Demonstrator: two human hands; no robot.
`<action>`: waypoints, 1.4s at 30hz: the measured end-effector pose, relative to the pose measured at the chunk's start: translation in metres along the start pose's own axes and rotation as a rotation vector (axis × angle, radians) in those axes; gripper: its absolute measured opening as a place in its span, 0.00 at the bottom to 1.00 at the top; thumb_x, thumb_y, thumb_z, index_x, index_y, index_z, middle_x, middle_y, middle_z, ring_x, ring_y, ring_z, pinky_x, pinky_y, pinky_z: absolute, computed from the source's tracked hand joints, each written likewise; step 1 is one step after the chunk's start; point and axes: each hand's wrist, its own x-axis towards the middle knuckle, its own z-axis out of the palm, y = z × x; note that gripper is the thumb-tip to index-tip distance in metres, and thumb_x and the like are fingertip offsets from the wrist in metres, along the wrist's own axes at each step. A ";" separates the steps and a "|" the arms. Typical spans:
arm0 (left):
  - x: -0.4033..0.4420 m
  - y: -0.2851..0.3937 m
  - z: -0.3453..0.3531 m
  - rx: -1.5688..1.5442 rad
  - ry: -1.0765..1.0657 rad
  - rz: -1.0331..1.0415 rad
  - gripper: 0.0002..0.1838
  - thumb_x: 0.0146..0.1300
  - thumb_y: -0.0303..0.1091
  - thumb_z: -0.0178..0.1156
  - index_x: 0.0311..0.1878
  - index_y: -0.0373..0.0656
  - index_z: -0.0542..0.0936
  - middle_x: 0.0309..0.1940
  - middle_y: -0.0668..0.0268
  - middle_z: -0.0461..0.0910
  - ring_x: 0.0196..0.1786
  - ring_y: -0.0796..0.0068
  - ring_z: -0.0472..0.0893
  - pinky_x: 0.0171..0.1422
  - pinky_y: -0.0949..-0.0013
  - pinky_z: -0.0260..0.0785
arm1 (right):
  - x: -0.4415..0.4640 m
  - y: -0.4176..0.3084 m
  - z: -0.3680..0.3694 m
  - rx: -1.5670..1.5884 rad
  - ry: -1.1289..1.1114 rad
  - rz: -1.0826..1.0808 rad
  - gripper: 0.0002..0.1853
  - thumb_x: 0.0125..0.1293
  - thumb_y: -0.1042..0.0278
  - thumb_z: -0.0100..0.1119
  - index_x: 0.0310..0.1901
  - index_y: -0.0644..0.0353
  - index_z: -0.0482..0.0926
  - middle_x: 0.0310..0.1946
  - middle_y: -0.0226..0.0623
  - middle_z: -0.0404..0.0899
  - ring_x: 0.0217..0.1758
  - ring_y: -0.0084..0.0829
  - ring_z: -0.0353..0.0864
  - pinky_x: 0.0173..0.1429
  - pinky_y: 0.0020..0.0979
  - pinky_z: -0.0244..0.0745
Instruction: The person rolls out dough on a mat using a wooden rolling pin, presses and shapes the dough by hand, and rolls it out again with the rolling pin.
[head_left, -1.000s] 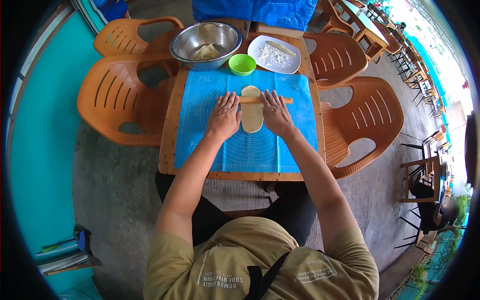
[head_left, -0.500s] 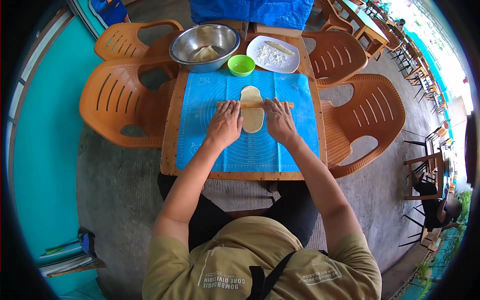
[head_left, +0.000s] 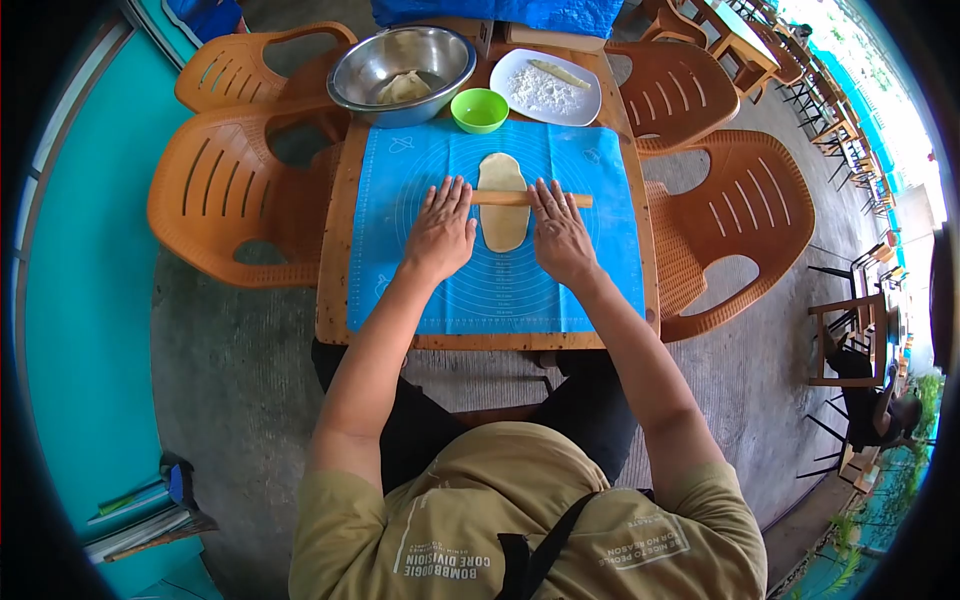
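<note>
A wooden rolling pin (head_left: 502, 198) lies crosswise over an oval sheet of pale dough (head_left: 504, 232) on a blue silicone baking mat (head_left: 400, 300). My left hand (head_left: 443, 232) rests on the pin's left end, its fingers stretched forward over the wood and its thumb beside the dough. On the right end lies my right hand (head_left: 563, 235), also flat with fingers extended. Both hands press from above rather than wrapping round the pin. The dough shows above and below the pin, between my hands.
Behind the mat stand a steel bowl (head_left: 350, 95) with a lump of dough (head_left: 404, 88), a green bowl (head_left: 480, 112) and a white plate (head_left: 592, 108) with flour (head_left: 545, 92) and a floured strip. Orange chairs (head_left: 230, 190) flank the wooden table (head_left: 335, 300). A person (head_left: 870, 410) sits far right.
My hands have slid forward over the pin, and their fingers now reach past it. The dough's far end extends slightly farther from me. The whole view has shifted a little.
</note>
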 end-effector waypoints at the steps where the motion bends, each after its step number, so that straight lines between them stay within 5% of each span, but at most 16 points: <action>1: -0.004 0.002 0.000 0.008 0.010 0.008 0.35 0.85 0.45 0.44 0.85 0.33 0.58 0.88 0.51 0.55 0.91 0.56 0.50 0.95 0.52 0.38 | -0.004 -0.002 -0.001 -0.014 0.007 -0.004 0.35 0.76 0.72 0.43 0.85 0.63 0.59 0.87 0.47 0.57 0.91 0.49 0.50 0.93 0.52 0.41; 6: -0.024 0.010 -0.007 -0.008 0.018 0.023 0.36 0.85 0.46 0.46 0.85 0.33 0.59 0.88 0.50 0.55 0.91 0.56 0.50 0.95 0.51 0.38 | -0.013 -0.014 -0.021 -0.055 -0.044 0.001 0.36 0.75 0.73 0.45 0.85 0.63 0.59 0.87 0.47 0.57 0.91 0.49 0.51 0.93 0.52 0.41; 8: -0.022 0.011 -0.015 -0.024 -0.001 0.022 0.36 0.85 0.47 0.46 0.85 0.33 0.58 0.88 0.50 0.54 0.91 0.56 0.49 0.95 0.51 0.37 | -0.004 -0.020 -0.043 -0.036 -0.239 0.079 0.36 0.75 0.73 0.45 0.84 0.64 0.59 0.87 0.48 0.57 0.91 0.50 0.51 0.93 0.51 0.42; 11: -0.005 0.007 -0.028 -0.086 -0.076 -0.013 0.35 0.84 0.47 0.49 0.84 0.32 0.61 0.87 0.50 0.58 0.90 0.54 0.54 0.94 0.51 0.42 | 0.004 -0.012 -0.031 -0.014 -0.051 -0.002 0.35 0.76 0.72 0.45 0.84 0.66 0.59 0.86 0.50 0.57 0.91 0.51 0.51 0.93 0.52 0.42; 16: 0.009 0.008 -0.002 -0.044 0.083 0.001 0.35 0.86 0.51 0.43 0.83 0.32 0.63 0.86 0.50 0.60 0.90 0.55 0.54 0.94 0.50 0.41 | 0.004 -0.008 -0.003 0.028 -0.011 0.008 0.34 0.80 0.67 0.43 0.84 0.66 0.58 0.86 0.52 0.57 0.91 0.51 0.49 0.93 0.52 0.40; 21: 0.010 0.009 0.001 -0.098 0.021 -0.033 0.36 0.87 0.53 0.41 0.84 0.33 0.61 0.87 0.51 0.57 0.90 0.55 0.52 0.94 0.51 0.40 | 0.005 -0.004 -0.005 0.080 -0.035 0.031 0.34 0.85 0.58 0.42 0.85 0.65 0.56 0.86 0.51 0.56 0.92 0.52 0.47 0.93 0.52 0.38; 42: -0.026 0.012 -0.010 -0.078 -0.006 0.043 0.33 0.87 0.45 0.45 0.85 0.36 0.60 0.87 0.51 0.58 0.90 0.56 0.53 0.94 0.52 0.42 | -0.025 -0.016 -0.017 -0.006 0.012 -0.026 0.30 0.85 0.62 0.42 0.84 0.60 0.61 0.86 0.47 0.59 0.90 0.50 0.54 0.93 0.51 0.44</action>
